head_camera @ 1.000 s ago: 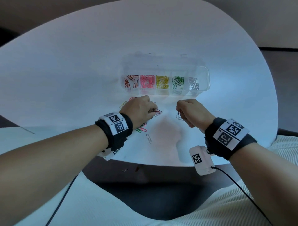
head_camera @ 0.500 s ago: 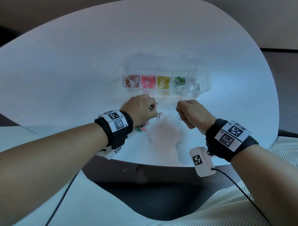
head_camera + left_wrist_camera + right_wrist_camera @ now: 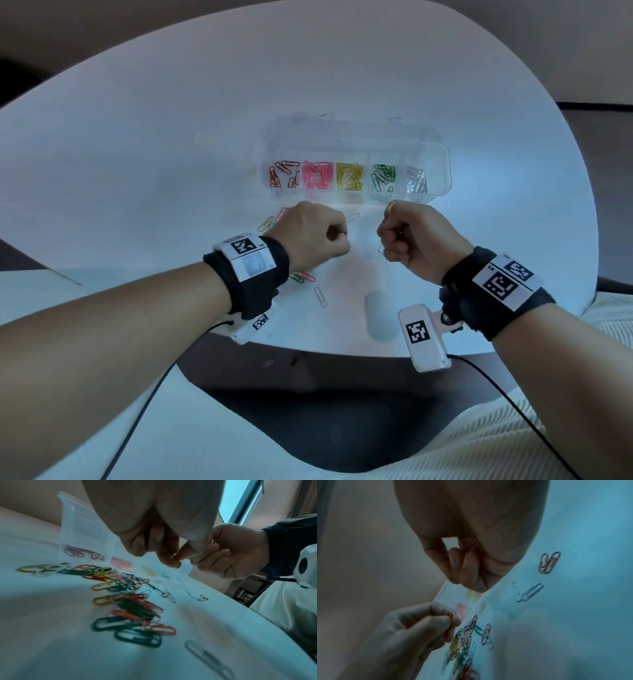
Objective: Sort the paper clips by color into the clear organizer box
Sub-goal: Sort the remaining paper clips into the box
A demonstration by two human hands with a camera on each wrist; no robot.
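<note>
- Red clip (image 3: 450, 615) pinched between thumb and forefinger of my left hand (image 3: 310, 236), lifted off the table (image 3: 137, 171).
- Clear organizer box (image 3: 442, 164) lies straight ahead; red compartment (image 3: 282, 176) at its left end, so left hand is nearer.
- Right hand (image 3: 416, 236) curled; whether it holds a clip, can't tell.
- Unsorted pile (image 3: 130, 601) sits under my left wrist.

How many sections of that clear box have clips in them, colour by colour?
Red clips: 1 section
Pink clips: 1
Yellow clips: 1
Green clips: 1
Pale clips: 1
Total: 5 sections of the organizer box
</note>
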